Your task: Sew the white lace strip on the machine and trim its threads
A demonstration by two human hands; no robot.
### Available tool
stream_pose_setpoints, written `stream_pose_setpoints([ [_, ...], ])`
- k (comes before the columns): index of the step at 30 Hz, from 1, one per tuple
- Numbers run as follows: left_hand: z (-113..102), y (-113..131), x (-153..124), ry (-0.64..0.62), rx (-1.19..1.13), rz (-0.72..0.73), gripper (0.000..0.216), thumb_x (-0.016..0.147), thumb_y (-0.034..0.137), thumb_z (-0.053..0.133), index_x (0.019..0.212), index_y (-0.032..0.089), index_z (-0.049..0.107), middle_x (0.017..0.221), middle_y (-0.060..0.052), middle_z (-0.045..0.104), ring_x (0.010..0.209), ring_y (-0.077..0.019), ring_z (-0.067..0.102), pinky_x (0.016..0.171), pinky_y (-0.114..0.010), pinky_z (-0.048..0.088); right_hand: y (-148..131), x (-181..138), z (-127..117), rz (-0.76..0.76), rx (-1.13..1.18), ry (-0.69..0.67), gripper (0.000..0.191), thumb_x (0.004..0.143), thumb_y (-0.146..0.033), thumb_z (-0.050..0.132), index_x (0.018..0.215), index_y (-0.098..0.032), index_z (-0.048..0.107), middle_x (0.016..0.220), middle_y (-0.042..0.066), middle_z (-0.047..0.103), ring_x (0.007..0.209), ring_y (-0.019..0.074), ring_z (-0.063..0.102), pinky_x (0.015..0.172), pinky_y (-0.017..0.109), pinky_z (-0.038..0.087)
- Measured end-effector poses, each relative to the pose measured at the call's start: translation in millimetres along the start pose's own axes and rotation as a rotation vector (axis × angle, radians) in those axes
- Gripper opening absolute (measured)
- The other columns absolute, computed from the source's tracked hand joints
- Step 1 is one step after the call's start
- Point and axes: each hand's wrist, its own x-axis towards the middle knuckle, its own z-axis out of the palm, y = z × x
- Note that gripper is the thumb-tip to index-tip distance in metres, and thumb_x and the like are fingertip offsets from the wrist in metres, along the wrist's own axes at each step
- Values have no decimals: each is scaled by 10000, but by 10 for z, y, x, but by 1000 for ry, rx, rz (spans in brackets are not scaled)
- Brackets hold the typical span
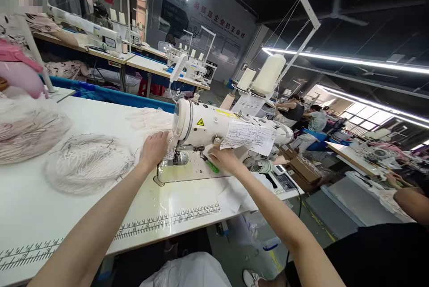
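A white sewing machine [208, 121] stands on the table, with handwritten papers stuck to its arm. My left hand [154, 149] is left of the needle area, its fingers bent over sheer pale lace fabric [170, 147] beside the presser foot. Under the machine's arm is my right hand [224, 158], fingers closed at a small white piece of cloth [209, 149]; its fingertips are partly hidden. Green-handled thread snips [211, 165] lie on the machine bed just below that hand. A bundle of pale lace [89, 162] rests on the table to the left.
More sheer fabric [27, 128] is heaped at the far left. White cloth [239, 193] lies by the table's front edge, near a printed ruler scale [167, 221]. Thread cones [270, 72] stand behind the machine. A co-worker's arm [410, 200] shows at right.
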Motion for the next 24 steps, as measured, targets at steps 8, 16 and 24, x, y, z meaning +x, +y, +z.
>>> stream_pose_setpoints([
  [8, 6, -1, -32, 15, 31, -16, 438, 949, 85, 306, 1361, 92, 454, 1183, -184, 623, 1083, -305, 578, 893, -390, 409, -102, -1326, -48, -19, 86, -16, 339, 965, -363, 495, 1258, -274, 639, 1290, 101, 638, 1175, 289, 604, 939, 459, 548],
  [16, 18, -33, -59, 23, -18, -43, 431, 935, 70, 315, 1329, 117, 483, 1152, -166, 619, 1092, -297, 567, 889, -375, 411, 67, -1222, 268, 178, 201, 94, 374, 984, -411, 427, 1164, -230, 700, 1244, 128, 661, 1134, 275, 638, 913, 437, 574],
  [24, -85, -55, -57, 19, -88, -88, 407, 883, 63, 381, 1256, 135, 529, 1148, -169, 612, 1084, -295, 558, 906, -372, 412, -209, -912, 318, 218, 174, 208, 376, 1001, -318, 379, 1177, -157, 670, 1240, 189, 627, 1177, 296, 573, 992, 516, 480],
])
